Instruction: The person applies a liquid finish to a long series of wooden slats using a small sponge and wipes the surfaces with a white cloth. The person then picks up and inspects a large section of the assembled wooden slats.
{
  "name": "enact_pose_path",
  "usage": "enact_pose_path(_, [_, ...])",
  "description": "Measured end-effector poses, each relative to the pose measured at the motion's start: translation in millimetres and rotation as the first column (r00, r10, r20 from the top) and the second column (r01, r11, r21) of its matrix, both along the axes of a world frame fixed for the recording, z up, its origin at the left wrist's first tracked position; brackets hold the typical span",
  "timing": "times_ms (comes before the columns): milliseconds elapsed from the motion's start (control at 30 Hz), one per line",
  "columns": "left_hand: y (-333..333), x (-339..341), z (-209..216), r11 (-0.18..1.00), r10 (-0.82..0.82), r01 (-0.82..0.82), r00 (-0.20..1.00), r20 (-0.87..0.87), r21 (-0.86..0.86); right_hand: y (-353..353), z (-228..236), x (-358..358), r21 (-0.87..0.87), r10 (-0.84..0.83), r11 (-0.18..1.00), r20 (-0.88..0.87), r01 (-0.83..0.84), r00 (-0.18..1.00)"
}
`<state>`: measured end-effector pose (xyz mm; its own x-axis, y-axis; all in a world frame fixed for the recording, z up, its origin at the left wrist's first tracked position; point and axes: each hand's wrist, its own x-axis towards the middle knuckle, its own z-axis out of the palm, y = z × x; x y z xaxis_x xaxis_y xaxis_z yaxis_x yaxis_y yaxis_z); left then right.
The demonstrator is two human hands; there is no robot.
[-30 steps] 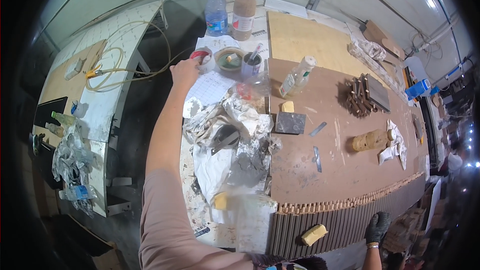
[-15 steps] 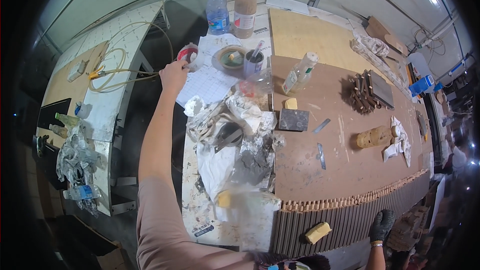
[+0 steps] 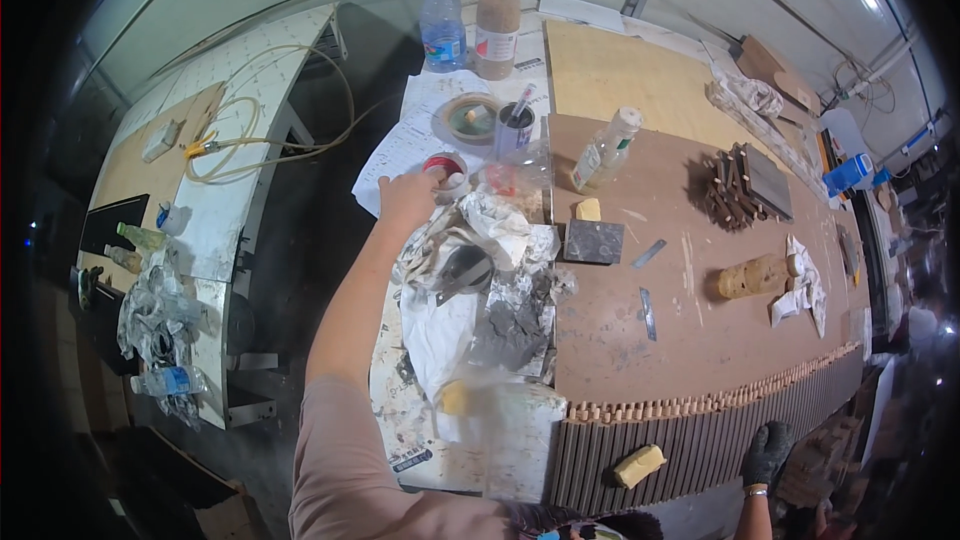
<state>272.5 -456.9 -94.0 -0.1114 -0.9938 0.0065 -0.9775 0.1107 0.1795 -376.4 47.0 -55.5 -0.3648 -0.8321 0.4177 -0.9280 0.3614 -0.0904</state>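
Observation:
My bare left hand (image 3: 408,198) grips a small red-and-white tub (image 3: 446,174) by its left side, above the paper sheets and beside a crumpled white rag (image 3: 490,225). My right hand (image 3: 768,452), in a dark grey glove, rests at the right end of a row of dark strips (image 3: 700,450) with light wooden ends. The glove's finger shape is unclear. On the strips lies a yellow block (image 3: 639,465). A round dish (image 3: 470,118) and a can with a brush-like tool (image 3: 513,130) stand just beyond the tub.
On the brown board (image 3: 640,360) are a glass bottle (image 3: 605,150), a dark block (image 3: 593,241), stacked strips (image 3: 740,185) and a stained plastic bottle (image 3: 750,279). Two large bottles (image 3: 497,25) stand at the back. A side table (image 3: 215,220) with a hose is at left, across a gap.
My left hand has carried the tub right and nearer, from the papers' left edge to beside the rag. The view has shifted slightly. My right hand has stayed on the strips.

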Motion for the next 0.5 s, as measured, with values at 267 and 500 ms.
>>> enact_pose_path(267, [23,-10,18,0.999,0.006,-0.002,0.995,0.103,-0.034,0,1,2,-0.007,-0.045,0.999,0.189,0.048,0.981])
enact_pose_path(500, [66,-22,20,0.853,-0.181,0.14,0.983,-0.033,-0.503,-1,2,3,-0.009,-0.048,0.999,0.165,0.05,0.985])
